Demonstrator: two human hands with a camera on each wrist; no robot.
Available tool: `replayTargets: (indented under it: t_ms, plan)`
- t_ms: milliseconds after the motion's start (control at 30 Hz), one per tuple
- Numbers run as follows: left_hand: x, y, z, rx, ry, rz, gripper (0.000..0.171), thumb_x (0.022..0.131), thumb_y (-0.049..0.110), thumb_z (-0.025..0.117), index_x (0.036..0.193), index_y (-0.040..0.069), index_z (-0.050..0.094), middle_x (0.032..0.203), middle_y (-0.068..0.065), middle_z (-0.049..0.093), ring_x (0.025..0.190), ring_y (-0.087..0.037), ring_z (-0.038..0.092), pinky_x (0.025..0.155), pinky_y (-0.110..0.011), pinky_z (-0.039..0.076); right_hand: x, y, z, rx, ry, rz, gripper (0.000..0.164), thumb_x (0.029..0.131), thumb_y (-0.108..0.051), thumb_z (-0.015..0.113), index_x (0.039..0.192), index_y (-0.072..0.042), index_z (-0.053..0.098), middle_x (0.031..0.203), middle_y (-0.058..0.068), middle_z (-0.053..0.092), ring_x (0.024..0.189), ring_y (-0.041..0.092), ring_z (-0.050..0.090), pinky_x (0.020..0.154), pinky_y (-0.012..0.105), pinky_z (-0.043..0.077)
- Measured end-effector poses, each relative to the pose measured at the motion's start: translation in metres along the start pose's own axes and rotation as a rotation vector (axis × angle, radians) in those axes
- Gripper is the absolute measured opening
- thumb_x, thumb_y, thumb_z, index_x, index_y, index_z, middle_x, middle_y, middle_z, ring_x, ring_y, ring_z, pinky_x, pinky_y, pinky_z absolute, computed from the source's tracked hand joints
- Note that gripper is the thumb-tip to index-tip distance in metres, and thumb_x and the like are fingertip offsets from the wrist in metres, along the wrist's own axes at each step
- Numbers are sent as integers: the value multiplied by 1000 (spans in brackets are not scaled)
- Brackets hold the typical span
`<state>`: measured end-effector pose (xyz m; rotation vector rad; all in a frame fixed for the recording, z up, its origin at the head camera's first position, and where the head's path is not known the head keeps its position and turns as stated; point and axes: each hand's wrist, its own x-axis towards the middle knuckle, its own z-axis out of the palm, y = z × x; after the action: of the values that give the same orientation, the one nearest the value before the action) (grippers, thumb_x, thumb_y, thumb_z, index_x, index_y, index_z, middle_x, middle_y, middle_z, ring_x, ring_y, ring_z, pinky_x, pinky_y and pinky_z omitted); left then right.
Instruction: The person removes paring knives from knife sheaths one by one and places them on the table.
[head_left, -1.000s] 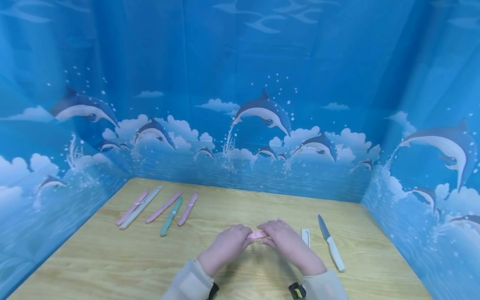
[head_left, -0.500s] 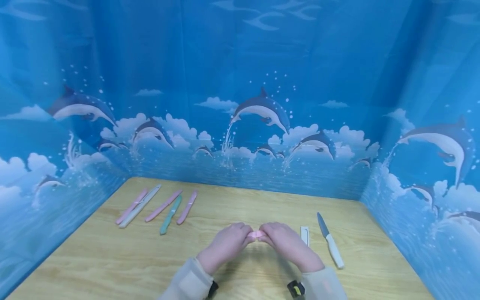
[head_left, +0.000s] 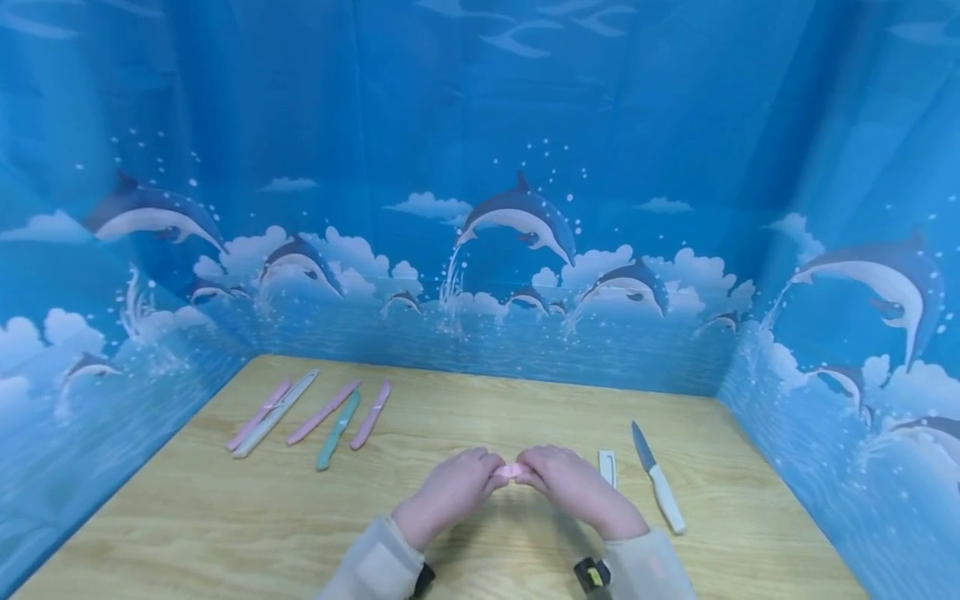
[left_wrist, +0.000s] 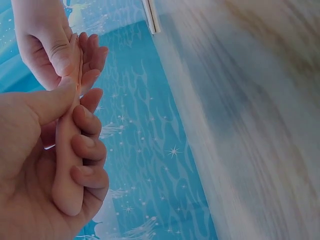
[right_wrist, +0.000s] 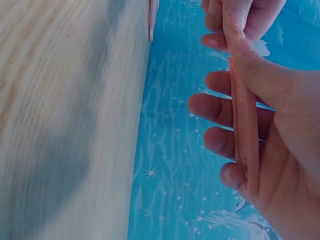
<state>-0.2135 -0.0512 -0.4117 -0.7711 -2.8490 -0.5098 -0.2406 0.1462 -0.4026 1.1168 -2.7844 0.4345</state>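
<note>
A pink fruit knife in its pink sheath is held between both hands over the front middle of the table. My left hand curls its fingers round the smooth, rounded handle, thumb pressed along it. With the fingers of my right hand behind it and the thumb on top, the flat sheath lies along the palm. The two thumbs almost meet where handle and sheath join. In the head view only a short pink piece of the knife shows between the hands; the blade is hidden.
Right of the hands lie a white sheath and a white-handled knife with its grey blade bare. At the back left are several pink knives, a long white one and a green one. A blue dolphin-print curtain surrounds the wooden table.
Both hands have drawn slightly closer together on the pink knife, so less pink shows between them. The view has shifted a little; the other knives stay in place.
</note>
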Motion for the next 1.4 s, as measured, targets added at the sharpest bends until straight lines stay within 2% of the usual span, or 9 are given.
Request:
replayTargets:
  t_ms: [467, 800, 1400]
  plan:
    - [0, 0, 0, -32, -17, -14, 24, 96, 32, 57, 107, 13, 67, 91, 3, 65, 81, -10, 59, 72, -28, 52, -1, 0, -4, 62, -42, 11, 29, 98, -42, 50, 96, -18, 66, 85, -11, 65, 77, 4, 59, 72, 27, 52]
    - [1, -1, 1, -29, -20, -7, 24, 96, 33, 56, 108, 14, 67, 90, 4, 64, 80, -9, 58, 71, -27, 52, -1, 1, -3, 51, -39, 6, 27, 98, -39, 52, 95, -17, 66, 84, -10, 65, 77, 5, 60, 73, 28, 52]
    - [2, -2, 2, -43, -42, -33, 25, 96, 35, 56, 107, 15, 68, 90, 6, 64, 80, -7, 58, 73, -27, 52, -1, 5, -3, 99, -55, 13, 29, 98, -41, 51, 90, -17, 65, 78, -11, 61, 69, -1, 51, 65, 24, 48]
